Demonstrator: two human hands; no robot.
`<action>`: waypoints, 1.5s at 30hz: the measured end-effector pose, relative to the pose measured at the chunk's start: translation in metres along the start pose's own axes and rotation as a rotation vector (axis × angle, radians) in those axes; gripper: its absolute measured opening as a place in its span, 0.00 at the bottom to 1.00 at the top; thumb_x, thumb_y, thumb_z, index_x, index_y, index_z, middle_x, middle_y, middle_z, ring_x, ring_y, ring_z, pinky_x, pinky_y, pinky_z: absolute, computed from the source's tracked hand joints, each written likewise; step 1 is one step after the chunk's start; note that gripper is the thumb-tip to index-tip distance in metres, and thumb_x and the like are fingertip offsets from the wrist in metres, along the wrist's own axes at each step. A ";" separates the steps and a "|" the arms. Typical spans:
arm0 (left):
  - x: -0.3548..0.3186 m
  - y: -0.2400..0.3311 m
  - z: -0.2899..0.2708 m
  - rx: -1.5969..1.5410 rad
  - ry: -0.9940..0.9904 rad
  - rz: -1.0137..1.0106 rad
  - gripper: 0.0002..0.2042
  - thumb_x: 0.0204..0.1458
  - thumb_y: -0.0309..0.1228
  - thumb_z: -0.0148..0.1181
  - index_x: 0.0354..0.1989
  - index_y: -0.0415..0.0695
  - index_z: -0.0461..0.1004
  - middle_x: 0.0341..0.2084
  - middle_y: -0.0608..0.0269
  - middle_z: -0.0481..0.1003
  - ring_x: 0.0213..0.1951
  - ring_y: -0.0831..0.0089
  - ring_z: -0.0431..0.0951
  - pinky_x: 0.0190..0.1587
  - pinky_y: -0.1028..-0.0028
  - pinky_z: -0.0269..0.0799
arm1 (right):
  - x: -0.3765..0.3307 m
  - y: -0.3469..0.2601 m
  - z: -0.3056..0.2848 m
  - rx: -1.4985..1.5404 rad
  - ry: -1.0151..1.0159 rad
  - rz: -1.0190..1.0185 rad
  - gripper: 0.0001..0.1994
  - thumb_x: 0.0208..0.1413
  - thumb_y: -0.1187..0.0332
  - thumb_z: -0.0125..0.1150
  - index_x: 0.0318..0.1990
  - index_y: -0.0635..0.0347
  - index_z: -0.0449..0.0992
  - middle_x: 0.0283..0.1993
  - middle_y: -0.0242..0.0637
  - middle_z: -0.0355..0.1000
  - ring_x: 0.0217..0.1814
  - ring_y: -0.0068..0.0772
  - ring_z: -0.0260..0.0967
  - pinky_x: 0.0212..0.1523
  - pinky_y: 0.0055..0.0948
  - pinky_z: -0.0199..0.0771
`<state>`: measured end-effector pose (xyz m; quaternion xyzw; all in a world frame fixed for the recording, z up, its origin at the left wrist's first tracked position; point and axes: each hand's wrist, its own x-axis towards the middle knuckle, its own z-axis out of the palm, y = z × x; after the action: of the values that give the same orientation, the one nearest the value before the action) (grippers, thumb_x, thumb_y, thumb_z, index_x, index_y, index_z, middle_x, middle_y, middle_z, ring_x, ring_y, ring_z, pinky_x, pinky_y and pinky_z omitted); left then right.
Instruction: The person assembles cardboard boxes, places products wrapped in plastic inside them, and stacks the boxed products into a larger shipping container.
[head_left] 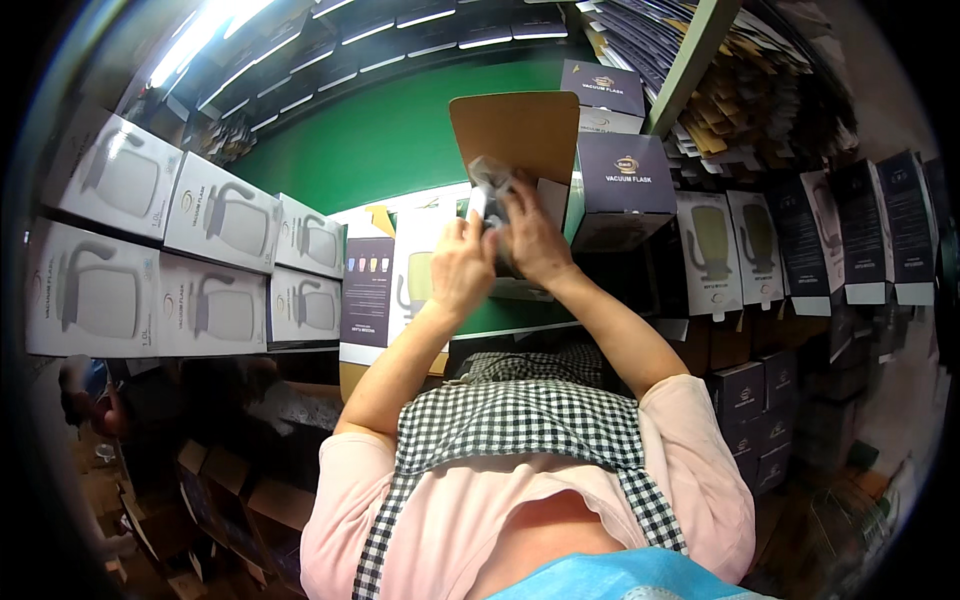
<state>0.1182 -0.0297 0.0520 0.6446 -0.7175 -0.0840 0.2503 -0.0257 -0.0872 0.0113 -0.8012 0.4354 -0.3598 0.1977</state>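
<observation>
Both arms (615,330) reach forward. The left hand (463,268) and right hand (538,240) are close together at the open box (523,290), fingers pointing up and away. A blurry gray bundle (490,185) is between them, by the brown flap (515,130). I can't tell if the fingers grip it.

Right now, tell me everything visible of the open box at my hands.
The open box sits on the green surface, its brown, cardboard-looking, round-cornered flap raised at the back. The left hand and right hand, with a blurred grey item, hide most of its opening; contact is unclear. A dark box stands to its right.
</observation>
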 end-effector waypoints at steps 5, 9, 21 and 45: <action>0.006 0.028 0.013 0.328 -0.143 0.369 0.27 0.56 0.50 0.53 0.31 0.32 0.79 0.35 0.44 0.70 0.42 0.55 0.71 0.36 0.62 0.72 | -0.002 0.032 -0.018 0.464 0.382 0.358 0.19 0.61 0.62 0.58 0.54 0.64 0.66 0.63 0.47 0.60 0.63 0.40 0.61 0.61 0.35 0.63; 0.020 0.038 0.019 0.211 -0.232 0.157 0.26 0.53 0.49 0.54 0.25 0.33 0.78 0.35 0.40 0.70 0.39 0.51 0.73 0.33 0.61 0.75 | 0.039 0.010 -0.069 0.387 0.643 0.103 0.17 0.65 0.56 0.51 0.46 0.65 0.71 0.47 0.42 0.69 0.49 0.35 0.67 0.53 0.31 0.65; -0.012 -0.031 -0.047 -1.195 -0.446 -0.328 0.45 0.39 0.27 0.77 0.66 0.33 0.56 0.53 0.53 0.72 0.55 0.67 0.72 0.59 0.68 0.70 | -0.053 0.010 -0.086 0.066 -0.262 -0.100 0.35 0.54 0.43 0.62 0.65 0.52 0.66 0.69 0.52 0.57 0.75 0.56 0.48 0.73 0.50 0.48; -0.027 -0.079 0.004 -0.886 -0.304 -0.188 0.26 0.57 0.34 0.63 0.65 0.55 0.67 0.59 0.54 0.70 0.57 0.71 0.71 0.54 0.75 0.72 | -0.073 -0.028 -0.039 -0.500 -0.375 -0.042 0.50 0.50 0.41 0.61 0.73 0.61 0.45 0.77 0.53 0.35 0.80 0.58 0.23 0.69 0.73 0.26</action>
<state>0.1873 -0.0171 0.0065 0.5185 -0.5795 -0.4974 0.3846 -0.0655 -0.0109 0.0249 -0.8862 0.4497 -0.0913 0.0641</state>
